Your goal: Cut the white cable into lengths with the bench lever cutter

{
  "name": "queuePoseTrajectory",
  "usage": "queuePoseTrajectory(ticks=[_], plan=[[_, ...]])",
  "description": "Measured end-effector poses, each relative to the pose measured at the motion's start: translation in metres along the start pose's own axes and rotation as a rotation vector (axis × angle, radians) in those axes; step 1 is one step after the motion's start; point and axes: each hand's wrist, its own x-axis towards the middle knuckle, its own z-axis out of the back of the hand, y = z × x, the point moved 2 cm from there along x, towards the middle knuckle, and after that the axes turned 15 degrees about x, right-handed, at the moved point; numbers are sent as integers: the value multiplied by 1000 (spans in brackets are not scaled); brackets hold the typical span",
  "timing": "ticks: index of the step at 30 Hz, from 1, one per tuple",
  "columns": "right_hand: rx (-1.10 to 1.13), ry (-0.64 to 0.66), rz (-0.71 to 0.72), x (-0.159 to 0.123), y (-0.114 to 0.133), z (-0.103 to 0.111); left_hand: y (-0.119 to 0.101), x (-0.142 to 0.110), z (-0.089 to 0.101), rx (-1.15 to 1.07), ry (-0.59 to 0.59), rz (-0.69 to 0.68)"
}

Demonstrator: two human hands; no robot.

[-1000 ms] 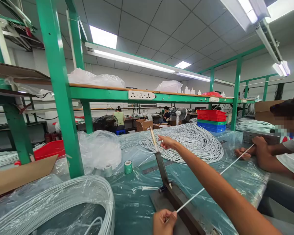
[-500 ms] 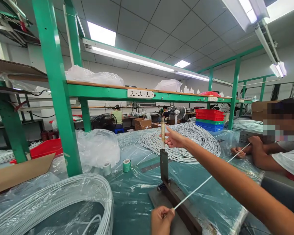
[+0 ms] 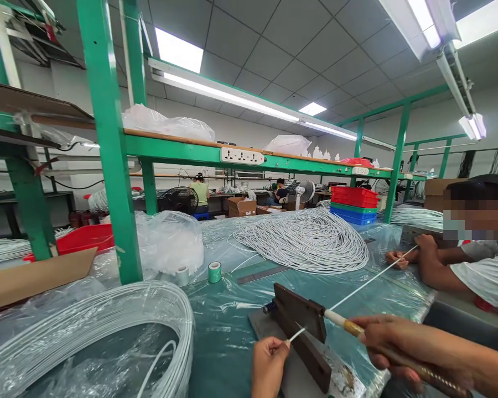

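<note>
My left hand (image 3: pixel 269 365) is closed, pinching the near end of a thin white cable (image 3: pixel 369 282) at the bottom centre. The cable runs across a dark metal lever cutter (image 3: pixel 301 326) bolted on a base plate, then on to a co-worker's hands (image 3: pixel 415 251) at the right. My right hand (image 3: pixel 388 342) is wrapped round the cutter's handle (image 3: pixel 344 325), which lies pressed down low to the right. The blade arm sits over the cable.
A large pile of white cable (image 3: pixel 307 240) lies behind the cutter on the plastic-covered table. A wrapped cable coil (image 3: pixel 108 337) sits near left. Tape rolls (image 3: pixel 214 272), a green frame post (image 3: pixel 112 166), clear bags and stacked red, green and blue trays (image 3: pixel 354 204) stand around.
My right hand has swung the cutter handle from upright down to the right onto the cable. My left hand has kept its pinch on the cable end.
</note>
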Motion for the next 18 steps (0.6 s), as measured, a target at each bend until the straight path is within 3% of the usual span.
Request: queuePoseTrajectory(ticks=[6, 12, 18], plan=[[-433, -92, 108, -6, -16, -10, -4, -3, 2, 0, -6, -2], [-341, -166, 189, -5, -32, 6, 1, -2, -1, -34, -23, -29], [-445, -153, 362, 1, -37, 19, 1, 0, -4, -34, -44, -57]])
